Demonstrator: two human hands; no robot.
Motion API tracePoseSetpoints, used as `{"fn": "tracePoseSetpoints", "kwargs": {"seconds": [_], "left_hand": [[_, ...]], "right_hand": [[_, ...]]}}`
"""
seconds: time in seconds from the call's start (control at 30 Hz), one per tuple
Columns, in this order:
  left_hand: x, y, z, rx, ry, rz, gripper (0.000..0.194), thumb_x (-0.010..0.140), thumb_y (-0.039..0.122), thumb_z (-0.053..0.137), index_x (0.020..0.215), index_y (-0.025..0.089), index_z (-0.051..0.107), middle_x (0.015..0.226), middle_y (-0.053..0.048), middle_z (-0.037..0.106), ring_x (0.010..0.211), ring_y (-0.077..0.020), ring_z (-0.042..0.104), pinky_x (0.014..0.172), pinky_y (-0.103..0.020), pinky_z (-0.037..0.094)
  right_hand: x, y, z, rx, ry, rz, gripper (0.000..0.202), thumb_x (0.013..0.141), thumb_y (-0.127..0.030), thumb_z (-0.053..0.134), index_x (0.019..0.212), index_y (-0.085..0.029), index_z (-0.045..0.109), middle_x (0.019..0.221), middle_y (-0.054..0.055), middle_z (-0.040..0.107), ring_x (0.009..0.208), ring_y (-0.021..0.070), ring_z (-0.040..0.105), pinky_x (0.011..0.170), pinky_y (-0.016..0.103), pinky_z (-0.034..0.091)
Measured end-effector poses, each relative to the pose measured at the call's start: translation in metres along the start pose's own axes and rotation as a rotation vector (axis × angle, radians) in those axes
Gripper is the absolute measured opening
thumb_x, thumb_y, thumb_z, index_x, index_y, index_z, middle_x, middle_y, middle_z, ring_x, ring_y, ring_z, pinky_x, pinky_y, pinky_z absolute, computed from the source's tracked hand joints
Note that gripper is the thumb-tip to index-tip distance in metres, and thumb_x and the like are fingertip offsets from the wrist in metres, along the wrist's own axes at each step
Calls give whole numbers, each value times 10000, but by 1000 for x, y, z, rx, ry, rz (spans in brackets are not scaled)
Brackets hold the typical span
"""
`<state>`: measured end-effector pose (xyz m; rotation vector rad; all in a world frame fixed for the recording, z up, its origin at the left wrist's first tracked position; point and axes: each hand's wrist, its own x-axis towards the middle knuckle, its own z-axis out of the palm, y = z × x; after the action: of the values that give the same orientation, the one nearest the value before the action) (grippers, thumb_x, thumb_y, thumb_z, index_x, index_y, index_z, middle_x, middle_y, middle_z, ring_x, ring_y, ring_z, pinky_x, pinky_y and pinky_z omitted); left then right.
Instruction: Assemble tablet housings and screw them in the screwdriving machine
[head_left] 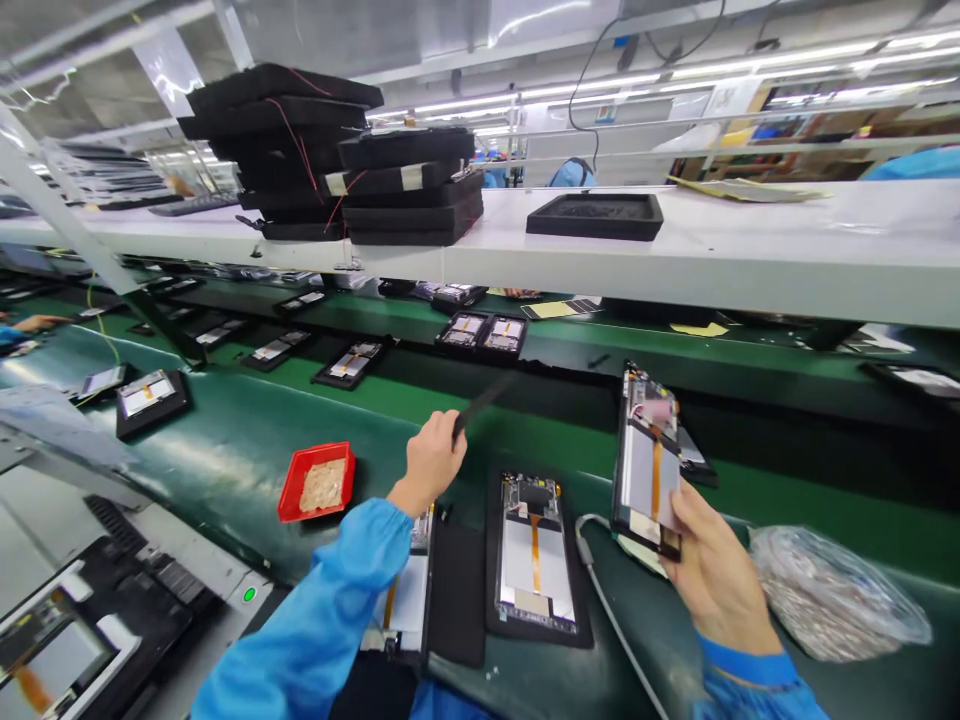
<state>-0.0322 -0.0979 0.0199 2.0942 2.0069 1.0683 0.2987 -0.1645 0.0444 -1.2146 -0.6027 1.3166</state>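
In my left hand (433, 462) is a thin dark tool (484, 402), blurred, its tip pointing up and right. My right hand (716, 565) grips an opened tablet (646, 465) by its lower right edge, tilted, its white battery and orange ribbon showing. Between my hands, a second opened tablet (534, 550) lies on a black foam pad on the green bench. Another opened device (409, 600) is partly hidden under my left sleeve, beside a black pad (457, 590).
A red tray (285, 490) of small pale pieces sits left; a clear bag (840, 595) lies right. A grey cable (619, 620) crosses the bench. Opened devices line the green belt (405, 410). Above, a white shelf (712, 240) holds stacked black foam trays (285, 150). Another person's hand (41, 323) is far left.
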Motion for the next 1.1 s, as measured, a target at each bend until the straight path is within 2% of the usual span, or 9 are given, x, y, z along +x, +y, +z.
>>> {"fn": "tracePoseSetpoints", "kwargs": {"seconds": [0.13,0.23,0.37,0.47,0.57,0.7,0.87,0.97,1.1], "left_hand": [[60,-4,37,187,-315,60,277,938,163,491,1210,166,546,1170,-151,573,1068,-266,601,833,-328,469],[56,-13,35,188,-389,33,245,884,168,606,1126,177,564,1153,-130,572,1027,-248,614,857,-327,463],[-35,-48,-12,237,-339,-95,167,977,271,448,1100,194,531,1113,-121,587,1060,-256,593,882,-350,436],[-128,-73,-51,330,-416,-355,166,974,311,417,1002,197,535,1004,-100,619,933,-249,632,766,-330,428],[-191,-89,-72,293,-484,-579,173,915,366,520,961,201,538,957,-86,648,866,-248,648,705,-316,406],[-228,-97,-73,35,-391,-742,187,823,370,639,855,215,539,803,-35,653,789,-231,663,698,-315,423],[-252,-94,-66,-798,-111,-1102,454,634,461,809,852,208,501,616,42,569,593,-213,670,538,-286,483],[-249,-84,-77,-1083,74,-1069,557,593,414,871,1004,167,589,654,36,601,555,-146,629,510,-237,471],[-219,-70,-99,-1205,143,-992,557,618,345,878,1090,139,666,779,-15,674,560,-101,594,517,-217,452]], "right_hand": [[-3,2,-20,-45,71,20,662,684,-392,785,1312,-283,606,1171,91,727,825,294,744,670,352,628],[-10,10,-35,-78,121,69,671,648,-389,802,1288,-296,623,1200,99,712,850,320,737,682,374,632],[-17,18,-45,-128,152,94,609,656,-402,794,1245,-327,657,1251,98,684,877,321,728,675,362,635],[-16,25,-42,-156,169,115,560,656,-379,790,1204,-340,682,1256,101,678,885,313,724,658,347,635],[-15,35,-29,-169,132,140,604,608,-364,828,1194,-326,687,1258,103,676,877,316,723,650,344,638],[-19,52,-6,-169,56,137,692,552,-347,877,1210,-301,668,1206,89,705,845,309,731,673,344,642],[-23,72,5,-139,-30,229,740,578,-338,870,1272,-275,621,1088,86,746,793,306,743,703,367,643],[-21,70,6,-138,-53,246,763,581,-331,862,1294,-271,598,1050,88,756,769,310,745,704,397,645],[-23,45,5,-190,-8,170,738,579,-368,851,1270,-262,615,1006,111,764,736,326,746,659,397,645]]}}
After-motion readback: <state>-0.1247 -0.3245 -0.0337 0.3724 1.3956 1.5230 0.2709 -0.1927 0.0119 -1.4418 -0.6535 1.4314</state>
